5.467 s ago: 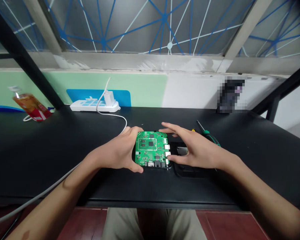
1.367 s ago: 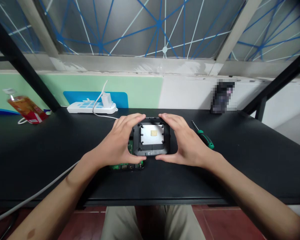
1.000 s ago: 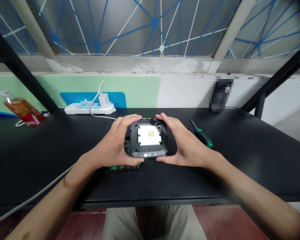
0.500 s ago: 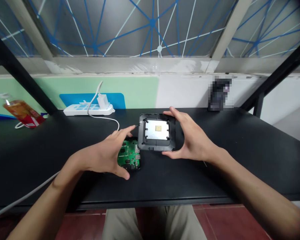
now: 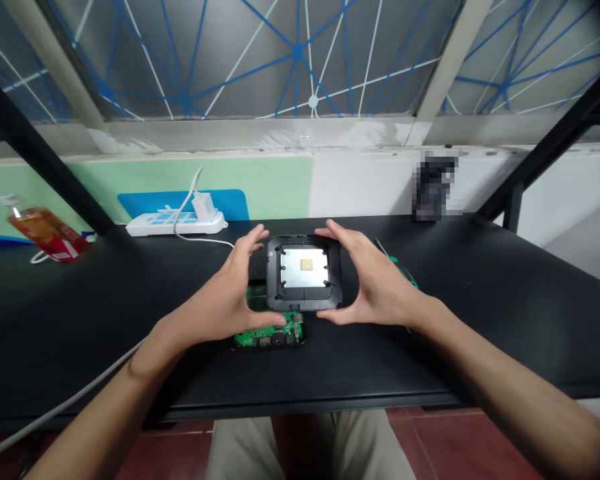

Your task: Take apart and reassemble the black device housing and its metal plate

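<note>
Since half a second ago, the cover (image 5: 304,299) has shifted left and the board (image 5: 267,333) has slid right, so the cover overlaps more of the board in view. The cover is just left of the worktop (image 5: 480,313)'s middle, its inner face toward the camera and its sides nearly square to the near edge. It looks roughly square; the metal plate (image 5: 290,268) on it runs longer left to right, with a tan pad (image 5: 307,265) on it. The board lies face up in a black base (image 5: 270,348), near the worktop's near edge. Toward the far left corner, an amber and red bottle (image 5: 47,230) leans to the left; whether the amber is drink or label I cannot tell.

The right hand (image 5: 385,283) pinches the cover's right side, fingers at the far edge and thumb at the near one. The left hand (image 5: 217,300) has its fingers spread wide around the left side, thumb above the board; contact is unclear. A screwdriver (image 5: 406,270), partly hidden behind the right hand, points toward the far edge.
</note>
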A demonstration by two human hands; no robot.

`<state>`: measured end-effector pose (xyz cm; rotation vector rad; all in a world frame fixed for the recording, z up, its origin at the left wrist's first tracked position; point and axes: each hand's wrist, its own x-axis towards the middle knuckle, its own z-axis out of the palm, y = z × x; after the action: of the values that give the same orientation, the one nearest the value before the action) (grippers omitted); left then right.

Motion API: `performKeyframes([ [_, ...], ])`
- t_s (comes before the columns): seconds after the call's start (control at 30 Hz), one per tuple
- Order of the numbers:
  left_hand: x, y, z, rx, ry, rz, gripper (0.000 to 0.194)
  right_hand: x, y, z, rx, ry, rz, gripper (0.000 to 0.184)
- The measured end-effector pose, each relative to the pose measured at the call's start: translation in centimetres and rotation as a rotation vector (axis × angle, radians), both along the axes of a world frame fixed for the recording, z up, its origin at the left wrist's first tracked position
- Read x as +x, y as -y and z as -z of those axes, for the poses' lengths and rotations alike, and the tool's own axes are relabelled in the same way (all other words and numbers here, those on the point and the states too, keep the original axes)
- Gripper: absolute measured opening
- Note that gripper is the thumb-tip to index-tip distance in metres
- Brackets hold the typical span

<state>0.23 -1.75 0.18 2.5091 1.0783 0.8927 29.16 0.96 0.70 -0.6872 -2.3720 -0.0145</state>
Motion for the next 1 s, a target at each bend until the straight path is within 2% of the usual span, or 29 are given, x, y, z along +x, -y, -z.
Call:
performKeyframes([
  [0.1, 0.1, 0.0, -0.2, 0.121, -0.046, 0.051, 0.126, -0.2, 0.0, 0.1, 0.029, 0.012, -0.023, 0.125],
  [0.43, 0.3, 0.1, -0.4, 0.259, -0.122, 0.071, 0.117, -0.6, 0.2, 0.3, 0.087, 0.023, -0.03, 0.115],
  [0.57, 0.9, 0.4, -0.4, 0.338, -0.2, 0.041, 0.115, -1.2, 0.6, 0.2, 0.174, 0.046, -0.042, 0.109],
  [0.8, 1.9, 1.0, -0.6, 0.503, -0.221, -0.012, 0.102, -2.4, 1.3, 0.2, 0.336, 0.058, -0.034, 0.115],
  [0.9, 2.1, 1.0, -0.7, 0.514, -0.22, -0.009, 0.099, -2.5, 1.5, 0.3, 0.315, 0.065, -0.04, 0.115],
  [1.0, 1.9, 1.0, -0.8, 0.47, -0.137, -0.012, 0.104, -2.3, 1.5, 0.2, 0.212, 0.006, -0.077, 0.124],
])
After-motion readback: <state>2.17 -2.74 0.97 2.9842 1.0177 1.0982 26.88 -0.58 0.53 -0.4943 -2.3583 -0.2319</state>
